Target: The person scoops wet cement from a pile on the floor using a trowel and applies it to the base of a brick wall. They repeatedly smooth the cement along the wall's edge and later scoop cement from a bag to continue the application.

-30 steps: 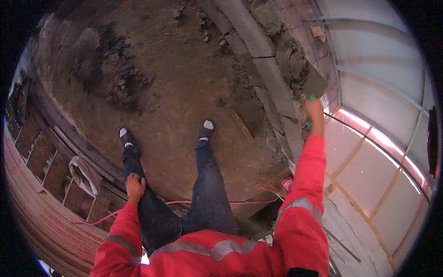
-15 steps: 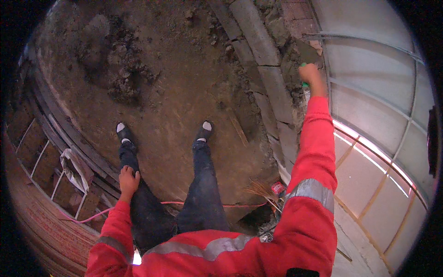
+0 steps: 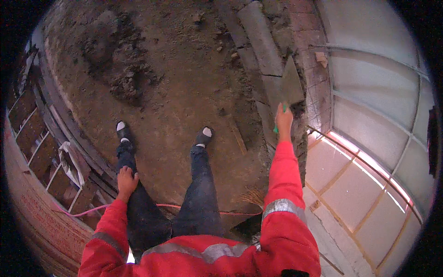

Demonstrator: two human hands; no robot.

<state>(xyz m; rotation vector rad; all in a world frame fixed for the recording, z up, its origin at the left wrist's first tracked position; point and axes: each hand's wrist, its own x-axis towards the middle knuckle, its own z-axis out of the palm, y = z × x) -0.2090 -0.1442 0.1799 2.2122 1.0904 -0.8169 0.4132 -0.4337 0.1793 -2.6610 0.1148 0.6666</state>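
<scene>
Nearby, a mortar heap and a pink cord are seen on the dirt floor. A trowel is clasped in the right hand, its blade above the grip, over the brick wall. The left hand is rested open on the thigh.

The person is wearing a bright red jacket with grey reflective bands crossing both sleeves and the chest, dark blue jeans, and black shoes showing white socks at the ankles.
</scene>
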